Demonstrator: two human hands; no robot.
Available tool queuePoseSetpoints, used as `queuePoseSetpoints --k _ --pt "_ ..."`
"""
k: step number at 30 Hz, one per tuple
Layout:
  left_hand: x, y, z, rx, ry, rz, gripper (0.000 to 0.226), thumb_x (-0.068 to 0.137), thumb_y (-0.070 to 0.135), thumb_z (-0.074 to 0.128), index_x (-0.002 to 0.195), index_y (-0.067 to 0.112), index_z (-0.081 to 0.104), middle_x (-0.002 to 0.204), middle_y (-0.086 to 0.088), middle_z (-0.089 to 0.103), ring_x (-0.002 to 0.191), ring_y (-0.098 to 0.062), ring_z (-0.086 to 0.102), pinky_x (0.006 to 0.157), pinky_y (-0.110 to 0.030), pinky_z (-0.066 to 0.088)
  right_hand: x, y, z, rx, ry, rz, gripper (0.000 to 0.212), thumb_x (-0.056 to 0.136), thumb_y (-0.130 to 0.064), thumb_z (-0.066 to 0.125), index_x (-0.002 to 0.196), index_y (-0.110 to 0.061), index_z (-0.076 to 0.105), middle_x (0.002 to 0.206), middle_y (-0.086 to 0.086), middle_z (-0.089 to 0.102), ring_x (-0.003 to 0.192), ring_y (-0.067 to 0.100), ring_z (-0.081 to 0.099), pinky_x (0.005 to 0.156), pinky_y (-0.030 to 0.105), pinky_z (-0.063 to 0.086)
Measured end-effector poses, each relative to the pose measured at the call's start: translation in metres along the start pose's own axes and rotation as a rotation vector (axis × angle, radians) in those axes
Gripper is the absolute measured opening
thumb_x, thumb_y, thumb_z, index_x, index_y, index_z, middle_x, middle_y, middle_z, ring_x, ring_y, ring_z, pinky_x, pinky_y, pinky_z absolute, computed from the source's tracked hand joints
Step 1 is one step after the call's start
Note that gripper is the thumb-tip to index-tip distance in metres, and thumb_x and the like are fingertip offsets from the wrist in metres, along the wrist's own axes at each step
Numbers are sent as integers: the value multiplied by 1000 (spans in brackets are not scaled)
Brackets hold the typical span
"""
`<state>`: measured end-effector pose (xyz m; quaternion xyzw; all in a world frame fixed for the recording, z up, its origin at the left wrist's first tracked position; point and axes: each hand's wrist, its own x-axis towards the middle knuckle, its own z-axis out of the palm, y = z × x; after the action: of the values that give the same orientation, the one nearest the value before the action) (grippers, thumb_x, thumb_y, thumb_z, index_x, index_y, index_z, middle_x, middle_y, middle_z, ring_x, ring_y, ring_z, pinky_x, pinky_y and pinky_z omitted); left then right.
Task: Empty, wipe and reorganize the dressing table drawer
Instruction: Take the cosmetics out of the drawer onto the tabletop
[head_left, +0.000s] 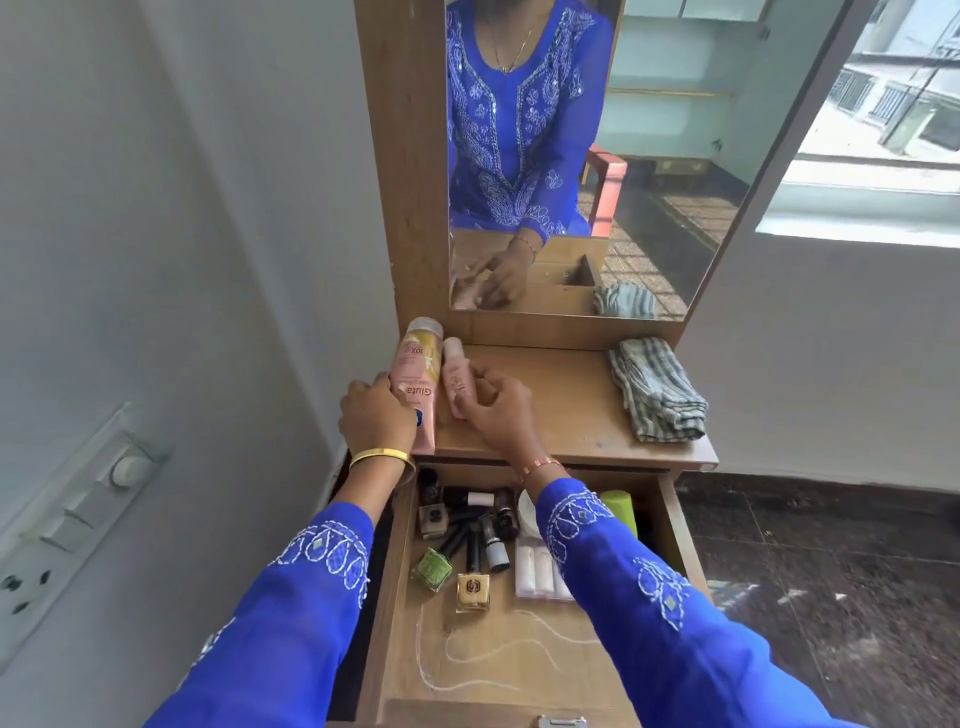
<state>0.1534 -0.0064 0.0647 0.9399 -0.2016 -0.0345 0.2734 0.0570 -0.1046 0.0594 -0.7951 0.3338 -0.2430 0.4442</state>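
The wooden drawer (680, 525) stands pulled out below the dressing table top (561, 395). On the top's left side, my left hand (376, 418) grips a large pink lotion tube (415, 369) lying flat. Beside it, my right hand (498, 410) holds a smaller pink tube (454, 382) between thumb and fingers. Inside the drawer lie several nail polish bottles, among them a green one (432, 569) and a yellow one (473, 592), plus dark pencils, a white pack (535, 571), a green container (621, 509) and a thin chain (498, 654).
A folded striped cloth (657, 389) lies on the right of the table top. A mirror (571, 156) rises behind it. A wall with a switch panel (67, 514) is close on the left. Dark floor (831, 571) lies to the right.
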Motion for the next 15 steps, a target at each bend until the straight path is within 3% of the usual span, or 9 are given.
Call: queuePoseSetpoints --k 3,10,15 --pt "0 0 0 11 -6 16 36 93 16 39 126 9 49 119 -24 48 113 -41 45 91 -45 41 3 2 1 -41 -6 -7 48 80 -23 69 125 -11 57 118 5 66 103 20 62 86 27 49" --pt "-4 -1 0 58 -14 60 36 95 19 38 127 6 46 121 -23 50 113 -40 46 91 -46 41 6 8 10 -164 30 -61 49 76 -37 72 120 -18 58 108 7 68 95 23 64 83 41 52" --pt "-9 -2 -4 40 -37 82 39 95 19 37 131 4 40 126 -23 49 116 -40 45 93 -46 40 6 7 7 -156 32 -20 47 77 -38 71 117 -17 59 107 6 68 96 22 63 82 37 52"
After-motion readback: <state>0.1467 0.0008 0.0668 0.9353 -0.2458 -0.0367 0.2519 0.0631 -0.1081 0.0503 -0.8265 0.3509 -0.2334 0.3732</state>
